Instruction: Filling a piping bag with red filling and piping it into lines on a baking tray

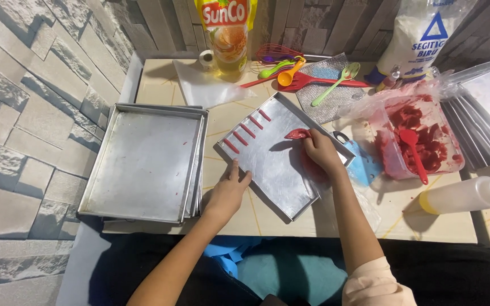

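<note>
1. Five short red strips (248,131) lie in a row at the far left of a tilted metal tray (279,170).
2. Right hand (320,152) closes round a red piping bag (298,134), tip over the tray.
3. Left hand (228,190), fingers spread, presses the tray's near-left edge.
4. Stacked empty trays (143,161) sit left; a tub of red batter (421,141) sits right.

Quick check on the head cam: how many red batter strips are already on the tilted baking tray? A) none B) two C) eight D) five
D: five short red strips lie in a row along the upper-left part of the tilted tray, while the right hand holds a red piping bag over it and the left hand rests at the tray's edge.
</note>
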